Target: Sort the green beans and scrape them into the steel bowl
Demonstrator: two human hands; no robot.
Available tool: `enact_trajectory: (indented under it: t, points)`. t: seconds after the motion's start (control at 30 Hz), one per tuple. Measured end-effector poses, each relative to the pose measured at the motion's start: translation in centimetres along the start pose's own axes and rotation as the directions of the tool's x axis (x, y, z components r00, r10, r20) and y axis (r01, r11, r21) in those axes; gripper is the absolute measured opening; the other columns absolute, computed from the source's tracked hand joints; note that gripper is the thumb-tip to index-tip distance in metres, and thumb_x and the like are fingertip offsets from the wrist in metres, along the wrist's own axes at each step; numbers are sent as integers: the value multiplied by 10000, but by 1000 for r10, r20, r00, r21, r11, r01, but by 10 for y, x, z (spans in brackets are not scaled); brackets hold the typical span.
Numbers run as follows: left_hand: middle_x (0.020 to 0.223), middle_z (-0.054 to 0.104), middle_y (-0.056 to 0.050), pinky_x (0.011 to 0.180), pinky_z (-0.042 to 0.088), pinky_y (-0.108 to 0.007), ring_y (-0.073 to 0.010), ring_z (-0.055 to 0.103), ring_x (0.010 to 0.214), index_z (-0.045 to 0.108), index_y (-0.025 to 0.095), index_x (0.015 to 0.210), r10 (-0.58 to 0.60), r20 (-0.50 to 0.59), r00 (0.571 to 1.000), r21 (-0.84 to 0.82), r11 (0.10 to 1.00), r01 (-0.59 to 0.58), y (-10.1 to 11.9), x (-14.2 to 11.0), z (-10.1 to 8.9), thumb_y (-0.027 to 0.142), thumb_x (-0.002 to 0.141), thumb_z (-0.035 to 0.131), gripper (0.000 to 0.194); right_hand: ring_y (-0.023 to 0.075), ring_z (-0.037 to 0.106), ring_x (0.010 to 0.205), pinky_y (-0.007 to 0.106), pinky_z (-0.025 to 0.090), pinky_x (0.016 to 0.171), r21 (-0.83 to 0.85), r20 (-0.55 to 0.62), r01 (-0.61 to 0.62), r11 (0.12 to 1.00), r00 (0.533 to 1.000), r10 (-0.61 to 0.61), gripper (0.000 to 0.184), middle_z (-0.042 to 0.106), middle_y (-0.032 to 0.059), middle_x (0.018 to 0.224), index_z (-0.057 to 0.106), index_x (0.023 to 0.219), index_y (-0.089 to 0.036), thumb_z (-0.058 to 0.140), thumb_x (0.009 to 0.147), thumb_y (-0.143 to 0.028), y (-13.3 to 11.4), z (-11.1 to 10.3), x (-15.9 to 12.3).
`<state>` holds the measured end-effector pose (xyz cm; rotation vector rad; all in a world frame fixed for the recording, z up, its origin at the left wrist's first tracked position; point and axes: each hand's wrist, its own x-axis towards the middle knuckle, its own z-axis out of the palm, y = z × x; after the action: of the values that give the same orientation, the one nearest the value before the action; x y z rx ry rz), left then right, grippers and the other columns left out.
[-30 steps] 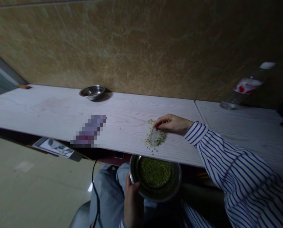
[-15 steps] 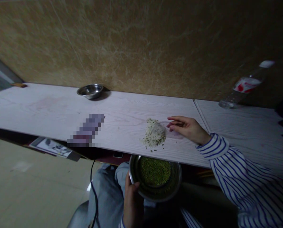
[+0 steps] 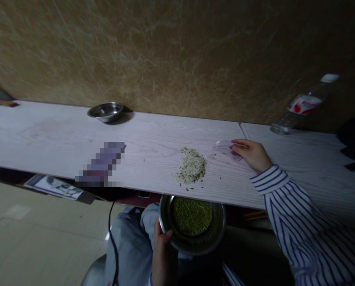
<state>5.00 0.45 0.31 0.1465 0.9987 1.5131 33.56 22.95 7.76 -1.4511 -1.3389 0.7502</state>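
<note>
Low at the table's front edge, my left hand [image 3: 164,252] grips the left rim of a steel bowl [image 3: 222,234], thumb over the rim. Green mung beans [image 3: 192,214] cover the bowl's bottom. My right hand [image 3: 251,154] pinches a clear, rounded plastic piece [image 3: 223,146] over the tabletop; whether it is a cup or a lid I cannot tell. Left of it lies a loose heap of white rice grains [image 3: 191,163] mixed with green beans, a few of them scattered around. The clear piece is apart from the heap.
On the white wood-grain table [image 3: 153,139], a smaller steel bowl [image 3: 106,112] stands at the back left. A blurred-out flat object [image 3: 101,165] lies at the front left. A clear bottle [image 3: 304,104] with a white cap stands back right. A black cable [image 3: 113,242] hangs below.
My right hand has drawn the clear plastic piece away from the heap, to the right and slightly back. My left hand still holds the bowl in about the same place.
</note>
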Motion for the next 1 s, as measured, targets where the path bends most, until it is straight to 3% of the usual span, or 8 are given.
enact_trajectory:
  t: [0.2, 0.4, 0.63, 0.8, 1.0]
  points:
    - [1068, 771, -21, 897, 575, -467, -366, 637, 1202, 749, 368, 1110, 1, -8, 1000, 22, 1000, 0, -4, 4, -6, 300, 677, 751, 438, 193, 742, 706, 347, 634, 737, -31, 58, -51, 998, 997, 52, 241, 781, 78, 850, 765, 953, -160, 775, 715, -194, -4, 1, -5]
    - [1136, 764, -11, 910, 573, -442, -338, 596, 1269, 734, 396, 1155, 7, 39, 999, 0, 1000, -7, -2, 3, -8, 276, 708, 723, 463, 215, 754, 747, 365, 636, 769, -28, 192, -76, 997, 978, 80, 264, 792, 74, 860, 776, 928, -184, 808, 679, -267, -11, -7, -24]
    - [1169, 762, -4, 908, 576, -411, -336, 584, 1288, 745, 382, 1142, -14, 1, 1000, 14, 1000, 14, -4, 3, -12, 278, 681, 743, 472, 219, 755, 773, 378, 632, 803, 2, 127, -38, 999, 991, 37, 330, 792, 76, 857, 784, 934, -187, 838, 645, -336, -9, -8, -37]
    - [1163, 760, -5, 916, 574, -394, -336, 529, 1346, 739, 372, 1164, 0, 3, 1000, 38, 999, 0, -5, 3, -10, 277, 680, 744, 493, 239, 757, 816, 408, 634, 816, 6, 192, -20, 1000, 981, 19, 364, 792, 96, 891, 783, 951, -179, 836, 653, -380, -12, -1, -39]
    - [1200, 752, -10, 930, 574, -439, -355, 603, 1260, 744, 365, 1171, 11, 28, 1000, 0, 1000, -11, -1, -1, -6, 244, 702, 724, 484, 254, 755, 857, 425, 623, 853, -11, 238, -32, 999, 971, 34, 405, 788, 102, 899, 777, 945, -171, 836, 633, -423, -14, -3, -42]
